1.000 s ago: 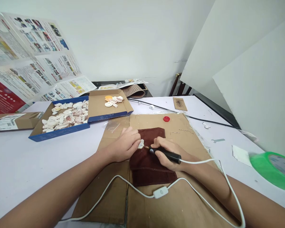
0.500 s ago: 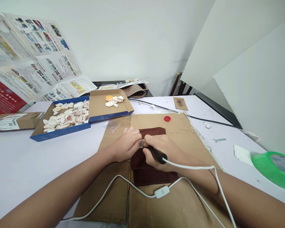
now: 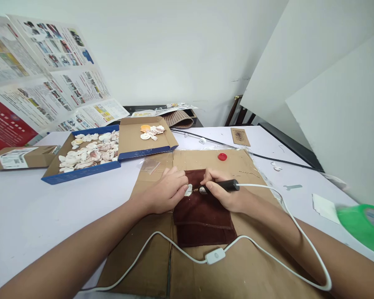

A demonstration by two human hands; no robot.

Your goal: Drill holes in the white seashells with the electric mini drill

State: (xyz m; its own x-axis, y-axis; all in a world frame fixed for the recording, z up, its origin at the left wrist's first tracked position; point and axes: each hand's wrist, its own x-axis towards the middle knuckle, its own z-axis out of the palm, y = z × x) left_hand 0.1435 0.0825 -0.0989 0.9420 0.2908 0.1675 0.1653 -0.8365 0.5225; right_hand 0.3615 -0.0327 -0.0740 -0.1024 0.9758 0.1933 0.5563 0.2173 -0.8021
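Observation:
My left hand (image 3: 170, 190) rests at the left edge of a dark brown cloth (image 3: 202, 216), its fingers closed on a small white shell (image 3: 188, 190). My right hand (image 3: 226, 192) is wrapped round a black pen-shaped tool (image 3: 229, 185) with a white cable (image 3: 286, 201) at its rear end. The tool's thin metal tip points left and reaches the shell. A white switch (image 3: 215, 256) on the cable lies just below the cloth. Under the cloth is a brown cardboard sheet (image 3: 233, 274).
A blue box (image 3: 81, 176) of white shells stands at the left, its lid (image 3: 140, 139) bearing more shells. A red cap (image 3: 222, 157), a small wrench (image 3: 293, 187), a cardboard piece (image 3: 240, 136) and green tape (image 3: 358, 226) lie farther right.
My right hand has moved right and turned, so the tool lies more level and its tip shows. The shell is now less covered. The view has shifted slightly.

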